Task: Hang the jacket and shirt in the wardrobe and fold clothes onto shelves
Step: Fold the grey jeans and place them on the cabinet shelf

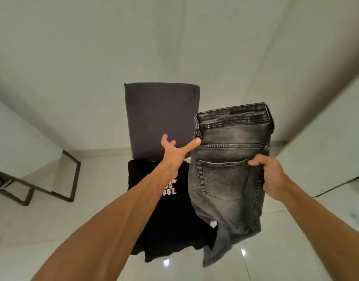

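Far left of the dark grey upholstered chair (pixel 160 118) stands a dark metal-framed glass table (pixel 74 175). A black printed T-shirt (pixel 166 222) lies draped on the chair's seat. The left hand (pixel 174 149) is spread loose before the chair back, its thumb seemingly touching the washed grey denim jeans (pixel 225 179), which hang in the air right of the chair, their right edge gripped by the right hand (pixel 271 175).

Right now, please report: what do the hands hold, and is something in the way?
Right hand grips grey jeans, held up, legs hanging. Left hand open, thumb at jeans' edge. Black printed shirt on chair beneath; nothing in the way.
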